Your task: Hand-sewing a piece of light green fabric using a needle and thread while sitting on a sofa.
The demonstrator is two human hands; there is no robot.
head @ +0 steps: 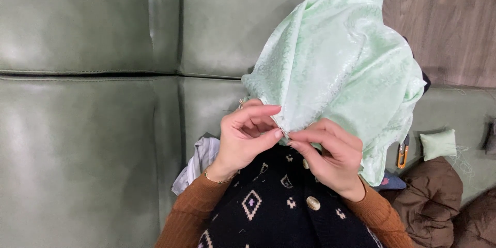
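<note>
A pale green patterned satin cloth (341,67) rises in a bunched peak in front of me, over a green leather sofa (88,124). My left hand (247,134) pinches the cloth's lower edge between thumb and fingers. My right hand (330,155) grips the same edge just to the right, fingertips almost touching the left hand's. What lies between the fingertips is too small to make out. My orange sleeves and a black patterned buttoned vest fill the bottom of the view.
A small orange-handled thread snip (402,155) and a small pale green cushion (438,143) lie on the sofa at the right. A brown padded cloth (431,196) sits below them. White fabric (199,163) lies by my left arm. Wooden floor (444,26) shows top right.
</note>
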